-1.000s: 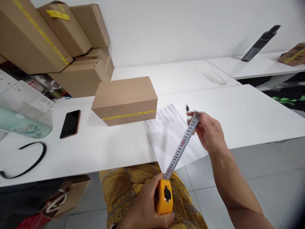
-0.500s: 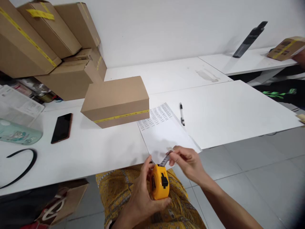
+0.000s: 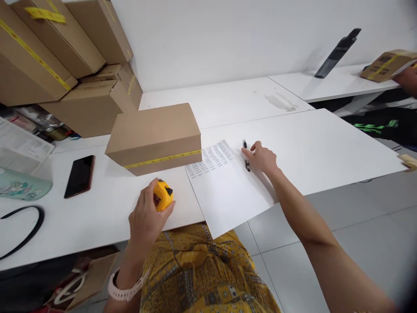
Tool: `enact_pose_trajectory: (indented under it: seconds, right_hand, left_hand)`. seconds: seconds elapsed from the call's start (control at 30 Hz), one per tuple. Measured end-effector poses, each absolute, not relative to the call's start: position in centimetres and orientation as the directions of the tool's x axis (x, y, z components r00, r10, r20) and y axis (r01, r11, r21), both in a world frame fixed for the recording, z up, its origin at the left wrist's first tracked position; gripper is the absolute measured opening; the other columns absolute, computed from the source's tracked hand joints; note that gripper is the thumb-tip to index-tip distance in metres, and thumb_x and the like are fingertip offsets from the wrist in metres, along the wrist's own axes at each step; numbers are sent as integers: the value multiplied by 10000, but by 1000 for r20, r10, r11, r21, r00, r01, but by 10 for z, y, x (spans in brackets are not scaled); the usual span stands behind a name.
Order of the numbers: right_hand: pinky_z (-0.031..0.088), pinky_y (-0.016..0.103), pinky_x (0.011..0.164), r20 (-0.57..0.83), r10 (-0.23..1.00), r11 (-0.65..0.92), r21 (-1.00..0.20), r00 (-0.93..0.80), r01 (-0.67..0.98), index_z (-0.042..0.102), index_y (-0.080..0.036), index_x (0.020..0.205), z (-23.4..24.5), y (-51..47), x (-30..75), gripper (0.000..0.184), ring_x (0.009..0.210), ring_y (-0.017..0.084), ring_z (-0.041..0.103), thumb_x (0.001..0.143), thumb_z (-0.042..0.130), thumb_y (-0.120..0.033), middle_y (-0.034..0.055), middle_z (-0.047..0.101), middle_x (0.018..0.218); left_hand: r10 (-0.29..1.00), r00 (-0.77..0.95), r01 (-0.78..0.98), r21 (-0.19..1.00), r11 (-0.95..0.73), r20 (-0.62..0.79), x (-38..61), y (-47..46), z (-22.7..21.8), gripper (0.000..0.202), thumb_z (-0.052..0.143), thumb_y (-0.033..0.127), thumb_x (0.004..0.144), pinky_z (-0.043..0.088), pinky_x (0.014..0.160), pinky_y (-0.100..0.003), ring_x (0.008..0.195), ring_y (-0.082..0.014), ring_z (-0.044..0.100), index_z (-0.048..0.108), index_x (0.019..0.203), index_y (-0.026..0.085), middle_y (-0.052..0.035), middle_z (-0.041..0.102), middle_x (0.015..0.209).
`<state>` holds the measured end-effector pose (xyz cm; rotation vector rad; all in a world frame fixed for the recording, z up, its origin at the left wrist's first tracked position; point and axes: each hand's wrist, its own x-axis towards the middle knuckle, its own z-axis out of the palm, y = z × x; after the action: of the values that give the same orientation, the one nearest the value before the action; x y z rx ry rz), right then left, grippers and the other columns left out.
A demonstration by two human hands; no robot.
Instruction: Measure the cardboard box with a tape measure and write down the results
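Note:
My left hand [image 3: 146,211] is wrapped round a yellow tape measure [image 3: 163,195] at the table's front, before a closed cardboard box [image 3: 156,139] with a yellow tape band. No blade shows out of the tape measure. On the right, my right hand [image 3: 262,158] has its thumb and fingers closed over a black and clear pen [image 3: 247,165], which lies on the table; its middle is hidden by the fingers. Between my hands lies a paper sheet [image 3: 228,191] with rows of handwriting at its top. One corner hangs past the table edge.
Stacked cardboard boxes [image 3: 91,93] rise at the left back. A phone [image 3: 80,176], a green bottle [image 3: 24,184] and a black strap [image 3: 37,224] lie left. Far right are a dark bottle [image 3: 337,54] and another person's hand [image 3: 407,80] at a small box [image 3: 387,65].
The tape blade has gone back into its case. My left hand has carried the tape measure left onto the table. My right hand has let go of the blade and reached forward to the pen.

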<state>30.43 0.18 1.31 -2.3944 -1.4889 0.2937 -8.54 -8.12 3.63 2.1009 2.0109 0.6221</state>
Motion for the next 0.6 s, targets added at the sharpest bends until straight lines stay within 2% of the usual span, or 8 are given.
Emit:
enact_pose_trajectory:
  seconds: [0.1, 0.17, 0.2, 0.3, 0.37, 0.43, 0.5, 0.6]
  right_hand:
    - [460, 456, 783, -44, 933, -354, -312, 358, 882, 560, -208, 1164, 5, 14, 304, 284, 904, 358, 670, 947, 513, -385, 155, 745, 969]
    - [473, 461, 792, -5, 946, -301, -381, 323, 874, 596, -203, 1178, 1, 15, 308, 285, 867, 335, 672, 920, 492, -266, 142, 740, 926]
    - [483, 458, 792, 19, 943, -284, -468, 331, 837, 623, -199, 1157, -1, 15, 312, 288, 822, 313, 671, 907, 486, -239, 123, 730, 863]
    - [533, 433, 774, 25, 920, -176, -866, 391, 469, 690, -182, 1062, -2, 9, 331, 260, 707, 243, 666, 874, 539, -280, 68, 691, 730]
    - [565, 420, 814, 19, 926, -29, -992, 376, 122, 716, -179, 1037, 0, 2, 341, 268, 768, 226, 702, 837, 632, -336, 70, 727, 794]
    - [571, 409, 902, 50, 943, 76, -995, 329, -67, 731, -194, 1048, 5, -6, 345, 317, 896, 226, 730, 773, 754, -350, 75, 768, 915]
    - [566, 386, 934, 84, 950, 120, -987, 300, -104, 730, -219, 1059, 8, -11, 341, 375, 947, 216, 733, 729, 845, -355, 61, 779, 972]
    - [567, 328, 801, 140, 944, 171, -982, 300, -80, 692, -243, 896, 10, -8, 323, 335, 764, 163, 696, 732, 880, -467, 8, 735, 789]
  left_hand:
    - [993, 38, 964, 258, -67, 115, -85, -65, 37, 592, 601, 343, 933, 573, 890, -471, 1234, -340, 616, 441, 1495, 249, -117, 609, 1419]
    - [993, 76, 975, 202, -93, 91, -87, -57, 35, 560, 562, 333, 953, 572, 891, -477, 1239, -344, 601, 452, 1493, 239, -121, 599, 1440]
    - [992, 91, 978, 180, -105, 87, -89, -54, 33, 556, 551, 331, 958, 571, 896, -477, 1236, -345, 598, 452, 1497, 232, -126, 593, 1450]
    - [981, 162, 979, 104, -173, 102, -99, -45, 28, 542, 538, 310, 970, 546, 960, -495, 1254, -354, 582, 472, 1496, 198, -147, 578, 1478]
    - [964, 215, 974, 40, -223, 155, -99, -42, 26, 504, 549, 296, 972, 506, 1026, -535, 1316, -385, 541, 523, 1457, 160, -178, 558, 1502]
    - [935, 277, 958, 12, -287, 220, -88, -44, 28, 456, 568, 308, 975, 484, 1053, -556, 1327, -401, 539, 580, 1396, 131, -201, 576, 1484]
    - [888, 392, 909, 50, -414, 242, -61, -49, 33, 426, 572, 336, 990, 502, 1051, -518, 1265, -363, 602, 607, 1360, 129, -185, 639, 1418]
    - [750, 651, 737, 142, -661, 116, 5, -57, 40, 394, 527, 343, 1032, 554, 988, -395, 1221, -272, 656, 594, 1376, 164, -139, 654, 1416]
